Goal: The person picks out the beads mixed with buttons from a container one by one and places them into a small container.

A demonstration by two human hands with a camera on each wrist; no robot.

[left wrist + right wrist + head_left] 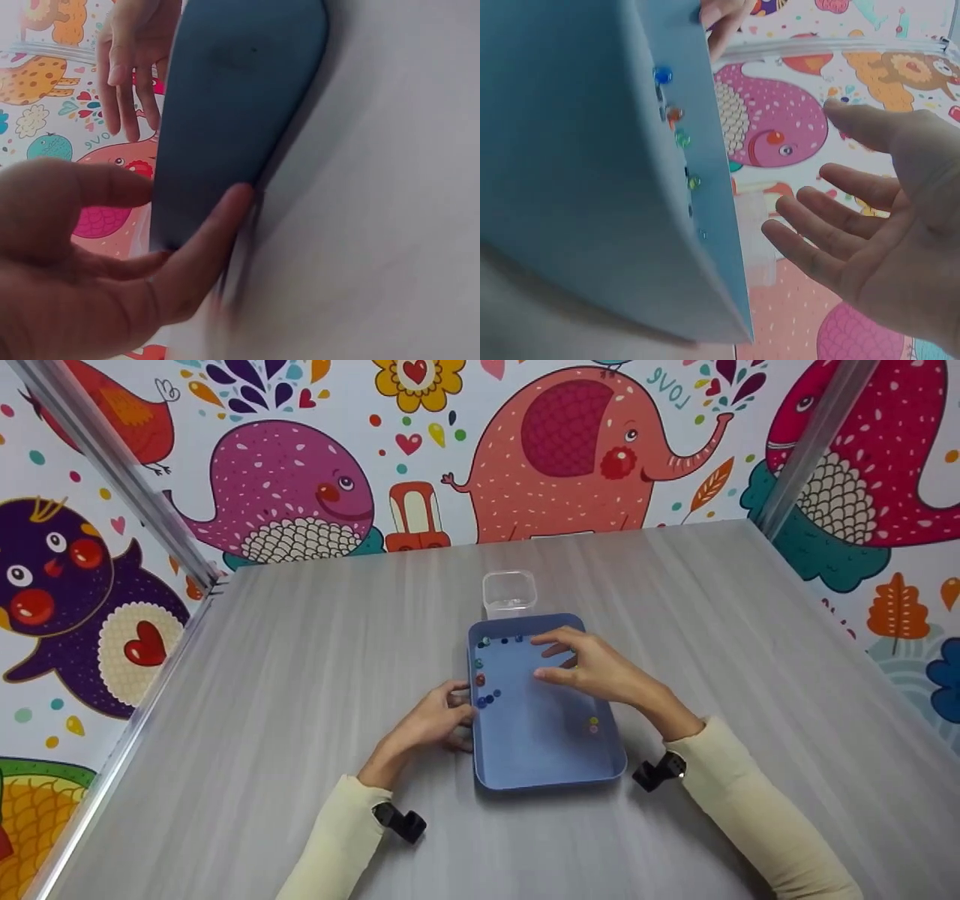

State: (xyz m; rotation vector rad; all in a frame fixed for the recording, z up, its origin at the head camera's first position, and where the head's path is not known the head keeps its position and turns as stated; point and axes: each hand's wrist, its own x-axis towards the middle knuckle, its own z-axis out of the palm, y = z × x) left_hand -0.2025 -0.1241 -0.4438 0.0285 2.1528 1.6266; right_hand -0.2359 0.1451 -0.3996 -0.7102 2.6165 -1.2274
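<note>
Plainly, our right hand (604,667) hangs over the far right part of the blue tray (540,750), its forearm slanting in from the lower right and its fingers pointing left. Those fingers are spread wide, the thumb well apart from them, and they hold nothing; the right wrist view shows the palm side bare. Our left hand (427,721) is at the tray's left side, thumb over the rim and the other fingers bent against the outer face, so we grip the tray's edge narrowly between them. Cream sleeves (750,802) cover both our forearms, with a black device (660,771) by each cuff.

The tray is on the grey, streaked bench (337,660), a shallow rectangle with rounded corners. Inside it we see small glassy balls (481,679), most of them along the left side and in the far left corner: blue, dark, greenish and one orange-red. Two more, yellow-green and pinkish, sit close together near the right side. Just beyond the tray's far end stands a clear, squarish container (510,592); we cannot tell whether the two touch.
</note>
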